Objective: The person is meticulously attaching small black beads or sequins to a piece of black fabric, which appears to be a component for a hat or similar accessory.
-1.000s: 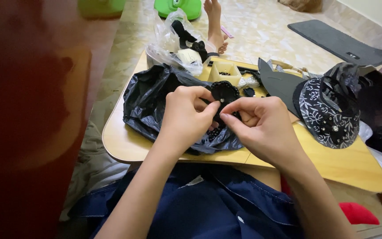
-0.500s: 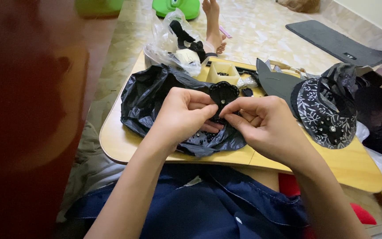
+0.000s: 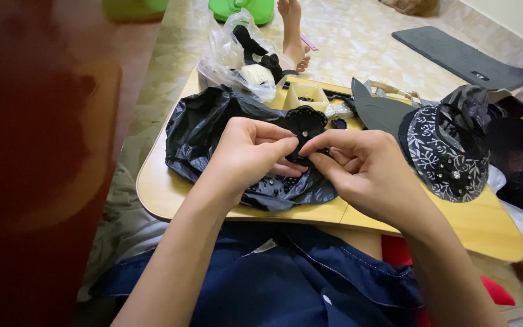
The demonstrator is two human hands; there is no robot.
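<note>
Lap table (image 3: 171, 194): black flower (image 3: 304, 124) btwn both grips.

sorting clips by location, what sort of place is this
Probably a home floor used for craft work: a low wooden lap table on a marbled tile floor, someone's bare foot beyond it.

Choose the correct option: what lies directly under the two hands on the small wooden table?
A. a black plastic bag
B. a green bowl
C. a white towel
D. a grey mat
A: the left hand and the right hand hold a black fabric flower above a crumpled black plastic bag spread on the table.
</note>
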